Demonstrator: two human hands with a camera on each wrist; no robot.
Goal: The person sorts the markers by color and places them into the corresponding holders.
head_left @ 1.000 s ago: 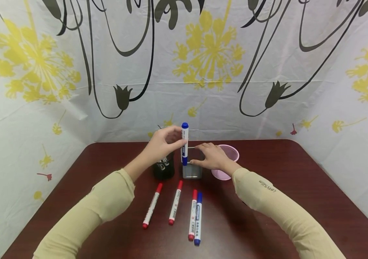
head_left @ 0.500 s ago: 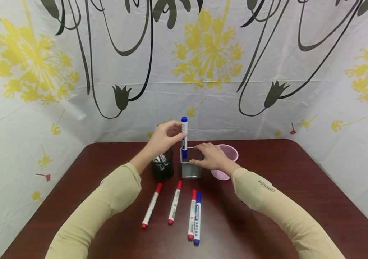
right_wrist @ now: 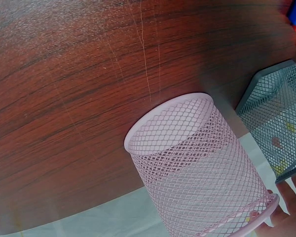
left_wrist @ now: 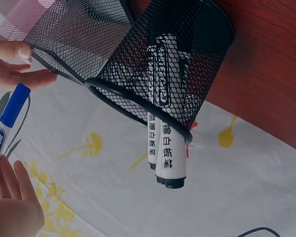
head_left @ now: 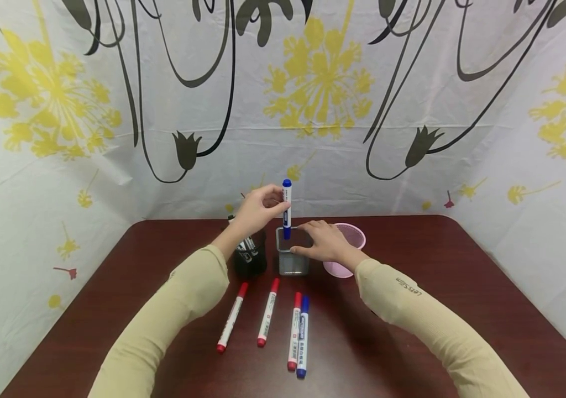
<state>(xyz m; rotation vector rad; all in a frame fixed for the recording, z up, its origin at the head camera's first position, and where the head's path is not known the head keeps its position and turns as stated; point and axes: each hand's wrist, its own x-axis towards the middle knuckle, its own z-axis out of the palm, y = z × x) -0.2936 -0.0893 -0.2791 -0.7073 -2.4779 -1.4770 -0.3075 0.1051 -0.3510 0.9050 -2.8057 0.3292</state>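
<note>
The left hand (head_left: 259,207) grasps a blue-capped whiteboard marker (head_left: 287,216), pinching it between thumb and fingers around its middle, so that it stands nearly upright at the fingertips. The marker is over the mouth of a grey square mesh pen holder (head_left: 294,265); in the left wrist view its lower blue end is near the rim but outside the holder. The right hand (head_left: 325,240) grasps that holder at its right side, thumb at the near part of the rim and fingers at the far part, so it covers the right edge of the opening. Just left of the grey holder, partly behind the left wrist, stands a black round mesh pen holder (head_left: 250,260) with black-ended whiteboard markers (left_wrist: 170,148) poking out of its top. To the right a pink round mesh pen holder (head_left: 337,270) stands near, partly hidden by the right hand and wrist. On the dark red-brown table (head_left: 402,243), nearer the person, lie a left red-capped marker (head_left: 231,323), a middle red-capped marker (head_left: 268,318), and a right red-capped marker (head_left: 294,334) close alongside a second blue-capped marker (head_left: 303,342). A white floral-printed curtain (head_left: 342,182) hangs behind the table.
</note>
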